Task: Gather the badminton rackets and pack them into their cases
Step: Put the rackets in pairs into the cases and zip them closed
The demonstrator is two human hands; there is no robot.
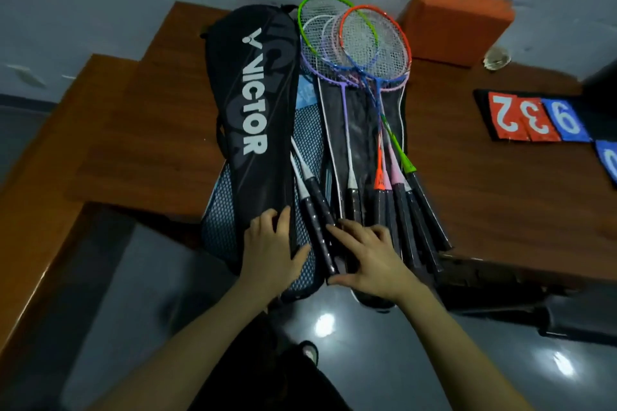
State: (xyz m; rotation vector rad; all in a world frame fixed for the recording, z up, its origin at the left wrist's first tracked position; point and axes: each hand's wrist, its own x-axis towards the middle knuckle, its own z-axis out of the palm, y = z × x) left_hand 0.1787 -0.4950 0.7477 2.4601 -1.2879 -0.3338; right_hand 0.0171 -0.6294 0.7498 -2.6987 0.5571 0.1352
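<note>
The rackets (362, 103) lie fanned on an opened black case (360, 130) on the table (484, 183), handles toward the person for easy gathering (two more poke from under the Victor case (250, 103)). The left hand (270, 250) rests flat on that case; the right hand (367, 257), fingers spread, presses the handles.

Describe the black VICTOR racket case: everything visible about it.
The black VICTOR racket case is a long, soft, fabric-looking bag with white VICTOR lettering and a logo running along its length. It lies flat on the brown wooden table, its near end overhanging the edge, on top of a blue mesh-patterned case. Two dark racket handles lie along its right side. The left hand rests on its near end. Whether it is zipped cannot be seen.
</note>
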